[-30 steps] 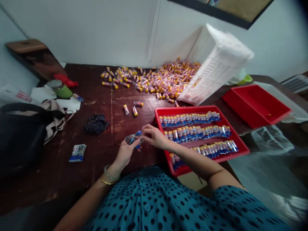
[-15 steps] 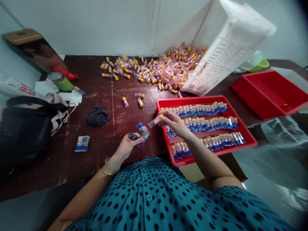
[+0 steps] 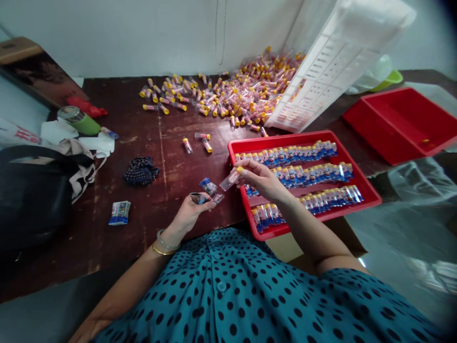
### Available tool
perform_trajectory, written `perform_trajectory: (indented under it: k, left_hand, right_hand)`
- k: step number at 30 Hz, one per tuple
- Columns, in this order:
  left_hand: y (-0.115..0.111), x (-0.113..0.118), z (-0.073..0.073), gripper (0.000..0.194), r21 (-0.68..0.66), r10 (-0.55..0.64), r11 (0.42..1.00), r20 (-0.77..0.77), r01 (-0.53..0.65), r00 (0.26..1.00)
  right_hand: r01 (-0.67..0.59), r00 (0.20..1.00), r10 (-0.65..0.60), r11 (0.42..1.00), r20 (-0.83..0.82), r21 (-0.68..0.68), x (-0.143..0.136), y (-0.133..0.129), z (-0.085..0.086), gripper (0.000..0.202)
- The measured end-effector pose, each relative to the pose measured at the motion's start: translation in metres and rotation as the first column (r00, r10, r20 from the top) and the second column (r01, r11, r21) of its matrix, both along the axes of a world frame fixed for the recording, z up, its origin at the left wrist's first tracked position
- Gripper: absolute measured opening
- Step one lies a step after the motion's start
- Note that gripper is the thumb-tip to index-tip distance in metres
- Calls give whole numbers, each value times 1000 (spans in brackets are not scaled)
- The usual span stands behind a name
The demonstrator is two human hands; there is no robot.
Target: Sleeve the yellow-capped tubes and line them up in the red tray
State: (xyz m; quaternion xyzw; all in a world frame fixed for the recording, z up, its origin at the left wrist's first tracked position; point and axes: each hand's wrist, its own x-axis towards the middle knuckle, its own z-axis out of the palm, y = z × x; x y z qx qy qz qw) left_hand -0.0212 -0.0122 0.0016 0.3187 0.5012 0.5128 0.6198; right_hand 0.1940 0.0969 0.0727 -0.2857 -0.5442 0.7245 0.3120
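My left hand is closed on small blue printed wrappers that stick out past its thumb and fingertips. How many it holds I cannot tell. Pinched by its yellow-capped end, a clear tube is in my right hand, its clear end pointing toward the wrappers. Beneath my right hand is a red tray with three rows of tubes in blue wrappers. A small stack of blue wrappers lies on the table to the left.
A large heap of yellow-capped tubes lies along the wall beside a tilted white crate. Three loose tubes are nearer. Dark checked cloth, a green cup and a black bag are left; a red bin is right.
The whole view has shifted slightly, with the table's contents higher in the picture. The wrappers at my left fingertips have changed angle slightly; both hands keep their holds.
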Motion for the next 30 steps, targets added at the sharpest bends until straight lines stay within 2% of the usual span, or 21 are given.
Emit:
perform_trajectory:
  k: [4, 8, 10, 14, 16, 19, 22, 25, 30]
  left_hand:
    - [1, 3, 5, 23, -19, -10, 1000, 24, 11, 1000]
    - [0, 9, 8, 22, -28, -83, 996, 63, 85, 995]
    - [-2, 15, 6, 22, -21, -105, 994, 56, 107, 993]
    - [-6, 29, 3, 29, -60, -50, 997, 55, 54, 997]
    - [-8, 35, 4, 31, -87, -40, 995, 93, 48, 995]
    - [-10, 42, 9, 29, -109, -57, 991, 154, 74, 986]
    - [-10, 46, 12, 28, -105, -52, 992, 145, 68, 988]
    - [-8, 50, 14, 27, -98, -48, 993, 109, 59, 993]
    - [-4, 56, 18, 29, -104, -78, 991, 103, 89, 992]
  right_hand:
    - [-68, 996, 65, 996, 67, 50, 3, -4, 2, 26]
    - [-71, 989, 44, 979, 141, 192, 4, -9, 1, 28]
    - [-74, 976, 8, 952, 218, 296, 5, -12, 0, 28]
    - [-66, 923, -138, 862, 359, 502, 7, -25, -8, 17]
    - [-39, 917, -165, 868, 363, 494, 7, -37, -16, 18]
    - [65, 934, -195, 917, 301, 393, 7, -59, -31, 22]
    - [191, 939, -274, 919, 208, 344, 7, -78, -43, 26]
    - [270, 930, -331, 910, 161, 313, 10, -85, -48, 25]
    - [292, 919, -354, 908, 175, 300, 12, -86, -46, 23]
